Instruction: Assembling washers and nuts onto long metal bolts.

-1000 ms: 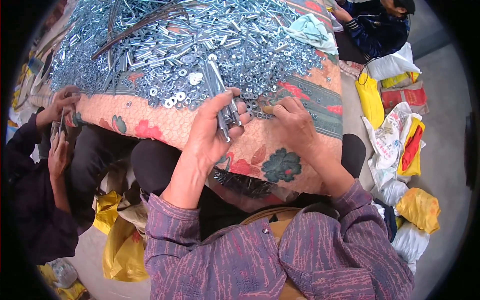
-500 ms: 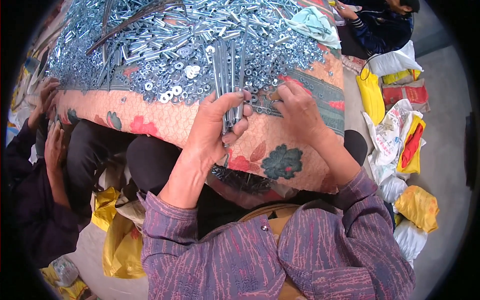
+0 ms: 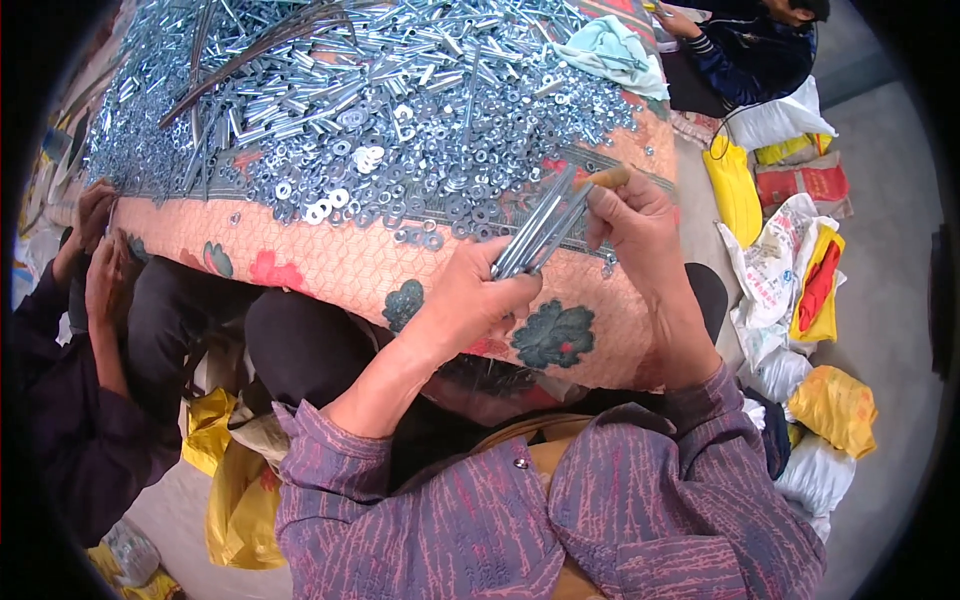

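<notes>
My left hand (image 3: 478, 295) is closed round a bundle of slim silver metal rods (image 3: 541, 228), which slants up and to the right over the near edge of the table. At the rods' far ends is my right hand (image 3: 637, 215), its thumb and forefinger pinched together. Whatever lies between those fingertips is too small to make out. Just beyond the hands, loose washers (image 3: 460, 209) lie along the front of a large heap of silver metal parts (image 3: 400, 80).
A flowered cloth (image 3: 330, 255) covers the table. A pale green rag (image 3: 612, 55) lies at the heap's right edge. Another person's hands (image 3: 100, 250) are at the table's left edge; someone else sits at the upper right (image 3: 750, 60). Plastic sacks (image 3: 790, 260) lie on the floor.
My left hand has moved right and tipped the rods from nearly upright to a rightward slant. My right hand has come from the washers at the table edge to the rods' ends.
</notes>
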`<control>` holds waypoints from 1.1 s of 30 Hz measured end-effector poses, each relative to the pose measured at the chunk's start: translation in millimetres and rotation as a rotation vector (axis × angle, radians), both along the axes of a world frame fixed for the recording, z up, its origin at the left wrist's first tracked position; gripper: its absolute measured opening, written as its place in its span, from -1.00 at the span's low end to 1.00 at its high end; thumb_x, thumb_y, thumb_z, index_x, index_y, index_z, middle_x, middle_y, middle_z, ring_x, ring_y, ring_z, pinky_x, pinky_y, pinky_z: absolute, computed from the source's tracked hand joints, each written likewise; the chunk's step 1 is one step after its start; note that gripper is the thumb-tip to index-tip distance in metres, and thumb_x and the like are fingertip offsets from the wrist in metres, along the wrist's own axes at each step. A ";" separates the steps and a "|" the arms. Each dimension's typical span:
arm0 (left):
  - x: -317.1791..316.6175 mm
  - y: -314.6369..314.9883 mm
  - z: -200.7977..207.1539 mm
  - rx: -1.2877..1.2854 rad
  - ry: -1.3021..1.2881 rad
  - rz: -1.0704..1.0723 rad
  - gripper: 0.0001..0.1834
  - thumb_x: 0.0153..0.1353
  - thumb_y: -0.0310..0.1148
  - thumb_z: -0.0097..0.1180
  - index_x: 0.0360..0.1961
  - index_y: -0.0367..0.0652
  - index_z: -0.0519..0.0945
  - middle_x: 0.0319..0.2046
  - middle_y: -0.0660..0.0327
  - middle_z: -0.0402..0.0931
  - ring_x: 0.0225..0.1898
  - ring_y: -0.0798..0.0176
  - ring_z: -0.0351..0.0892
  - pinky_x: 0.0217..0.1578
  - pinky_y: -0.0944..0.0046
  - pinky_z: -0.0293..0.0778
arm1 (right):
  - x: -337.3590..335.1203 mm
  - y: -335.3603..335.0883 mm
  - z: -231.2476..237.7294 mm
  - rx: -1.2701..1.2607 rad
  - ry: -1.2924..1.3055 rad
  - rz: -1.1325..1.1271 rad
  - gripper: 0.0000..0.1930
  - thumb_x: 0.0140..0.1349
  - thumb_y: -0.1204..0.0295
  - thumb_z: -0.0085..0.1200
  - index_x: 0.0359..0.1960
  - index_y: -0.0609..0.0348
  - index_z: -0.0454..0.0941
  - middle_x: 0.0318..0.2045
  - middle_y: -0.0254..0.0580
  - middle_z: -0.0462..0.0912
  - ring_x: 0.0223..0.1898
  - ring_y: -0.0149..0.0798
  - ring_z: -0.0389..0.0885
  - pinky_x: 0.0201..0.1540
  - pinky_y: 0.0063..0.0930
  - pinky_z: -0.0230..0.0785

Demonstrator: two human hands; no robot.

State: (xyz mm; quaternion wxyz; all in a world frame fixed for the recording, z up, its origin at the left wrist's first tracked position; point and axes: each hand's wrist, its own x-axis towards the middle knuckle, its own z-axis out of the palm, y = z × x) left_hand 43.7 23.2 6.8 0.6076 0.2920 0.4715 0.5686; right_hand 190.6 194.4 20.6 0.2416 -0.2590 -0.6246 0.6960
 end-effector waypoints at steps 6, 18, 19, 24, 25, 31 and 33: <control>-1.1 -3.0 3.5 0.042 0.234 0.011 -0.95 0.10 -0.48 0.07 -0.43 -0.23 0.48 -0.70 0.33 0.41 -0.72 0.51 0.34 -0.69 0.46 0.21 | 6.6 -2.1 8.5 -0.398 0.098 0.027 -0.90 0.26 0.45 0.11 -0.24 0.18 0.56 -0.47 -0.33 0.58 -0.48 -0.44 0.53 -0.43 -0.57 0.40; -6.8 -3.5 3.5 0.117 0.351 -0.025 -0.89 0.13 -0.57 0.02 -0.30 -0.25 0.54 -0.64 0.40 0.34 -0.60 0.57 0.25 -0.58 0.46 0.20 | 14.5 9.3 -7.9 -0.679 0.238 0.262 -0.90 0.31 0.43 0.04 -0.20 0.07 0.57 -0.35 -0.32 0.60 -0.50 -0.48 0.36 -0.47 -0.59 0.19; -6.7 -4.0 5.9 0.113 0.352 -0.029 -0.89 0.13 -0.57 0.02 -0.30 -0.25 0.54 -0.64 0.40 0.34 -0.60 0.57 0.25 -0.58 0.46 0.20 | 13.1 6.3 -6.7 -0.683 0.241 0.259 -0.90 0.31 0.43 0.04 -0.20 0.07 0.57 -0.35 -0.32 0.60 -0.50 -0.48 0.36 -0.47 -0.59 0.19; -5.8 -3.1 17.0 -0.025 0.176 0.004 -0.94 0.12 -0.56 0.00 -0.38 -0.28 0.52 -0.68 0.36 0.37 -0.67 0.55 0.28 -0.68 0.47 0.17 | 7.7 -18.2 7.8 -0.497 0.067 0.155 -0.78 0.34 0.27 0.02 -0.26 0.16 0.59 -0.43 -0.31 0.55 -0.55 -0.52 0.33 -0.54 -0.59 0.14; -4.2 -1.7 18.1 -0.017 0.185 -0.006 -0.94 0.12 -0.56 0.00 -0.38 -0.28 0.52 -0.68 0.36 0.37 -0.67 0.55 0.28 -0.68 0.47 0.17 | 9.5 -20.8 5.6 -0.307 -0.008 0.156 -0.66 0.34 0.15 0.02 -0.25 0.24 0.59 -0.47 -0.32 0.51 -0.50 -0.50 0.38 -0.49 -0.56 0.22; 4.6 -2.9 13.8 -0.076 -0.179 0.167 -0.86 0.16 -0.54 0.03 -0.23 -0.27 0.50 -0.63 0.23 0.46 -0.73 0.47 0.34 -0.78 0.51 0.05 | 10.1 1.5 -2.2 0.791 -0.145 0.051 -0.60 0.27 0.14 0.05 -0.17 0.31 0.56 -0.34 -0.09 0.51 -0.22 -0.11 0.50 -0.12 -0.28 0.34; 10.1 -7.5 16.9 -0.066 -0.183 0.170 -0.85 0.16 -0.54 0.03 -0.22 -0.27 0.50 -0.62 0.22 0.47 -0.73 0.46 0.34 -0.78 0.52 0.06 | 9.7 41.2 -2.6 0.986 -0.278 -0.282 -0.59 0.23 0.14 0.07 -0.16 0.31 0.57 -0.21 0.00 0.52 -0.13 0.01 0.49 -0.04 -0.22 0.31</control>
